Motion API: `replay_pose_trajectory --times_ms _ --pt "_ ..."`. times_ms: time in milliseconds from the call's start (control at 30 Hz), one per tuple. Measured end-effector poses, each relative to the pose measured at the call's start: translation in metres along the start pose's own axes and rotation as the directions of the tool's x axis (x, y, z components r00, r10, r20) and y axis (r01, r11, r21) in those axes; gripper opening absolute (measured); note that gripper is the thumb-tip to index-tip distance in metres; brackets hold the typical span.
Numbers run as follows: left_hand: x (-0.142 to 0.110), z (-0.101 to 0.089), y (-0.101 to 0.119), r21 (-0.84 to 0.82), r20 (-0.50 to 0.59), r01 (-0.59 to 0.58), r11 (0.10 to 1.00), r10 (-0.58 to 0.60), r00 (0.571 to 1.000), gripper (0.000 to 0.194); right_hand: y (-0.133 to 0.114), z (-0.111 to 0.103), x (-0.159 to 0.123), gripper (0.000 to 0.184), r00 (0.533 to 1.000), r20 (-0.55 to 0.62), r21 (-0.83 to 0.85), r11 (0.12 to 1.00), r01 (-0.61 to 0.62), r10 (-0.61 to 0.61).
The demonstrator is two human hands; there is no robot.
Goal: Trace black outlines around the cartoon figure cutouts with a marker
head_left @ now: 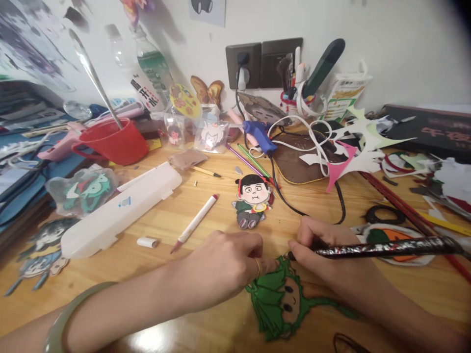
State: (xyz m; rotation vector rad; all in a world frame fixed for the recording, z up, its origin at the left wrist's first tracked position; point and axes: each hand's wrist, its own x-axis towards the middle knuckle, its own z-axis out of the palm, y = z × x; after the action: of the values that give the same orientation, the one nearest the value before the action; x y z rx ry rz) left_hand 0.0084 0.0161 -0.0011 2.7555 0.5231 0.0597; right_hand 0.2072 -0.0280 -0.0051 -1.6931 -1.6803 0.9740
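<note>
A cutout figure (274,299) with green hair and a small smiling face lies on the wooden table (217,314). My left hand (235,260) rests on its upper edge, index finger pressing it and the other fingers curled. In my right hand (324,245) is a long, glossy black pen-like tool (382,247), pinched near its dark tip. That tip meets the cutout's top edge, close to my left fingertip. Just beyond my hands lies a black-haired cutout figure (253,201). An uncapped marker (195,223) and its white cap (147,242) lie left of it.
A red mug (114,142) holding a spoon stands at the back left, behind a white plastic case (125,211). A blue glue gun (260,137) with a black cable lies at the back middle. Paper scraps (360,142) crowd the right, near a black tape ring (384,214).
</note>
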Motion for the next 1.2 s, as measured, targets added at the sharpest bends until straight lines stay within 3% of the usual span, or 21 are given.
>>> replay_pose_trajectory --times_ms 633,800,1200 --pt "0.0005 -0.0012 -0.0008 0.01 -0.008 -0.018 1.0 0.019 1.0 0.021 0.0021 0.0007 0.0001 0.026 1.0 0.017 0.002 1.0 0.02 -0.02" --pt "0.001 -0.0034 0.0003 -0.008 -0.009 -0.024 1.0 0.024 1.0 0.022 0.0034 -0.0005 -0.0008 0.027 0.999 -0.04 -0.012 1.0 0.026 -0.026" --pt "-0.0001 -0.0026 -0.0019 -0.019 0.032 -0.018 1.0 0.018 0.999 0.026 0.0019 -0.0015 -0.0003 0.027 0.997 0.069 -0.05 0.998 0.025 -0.021"
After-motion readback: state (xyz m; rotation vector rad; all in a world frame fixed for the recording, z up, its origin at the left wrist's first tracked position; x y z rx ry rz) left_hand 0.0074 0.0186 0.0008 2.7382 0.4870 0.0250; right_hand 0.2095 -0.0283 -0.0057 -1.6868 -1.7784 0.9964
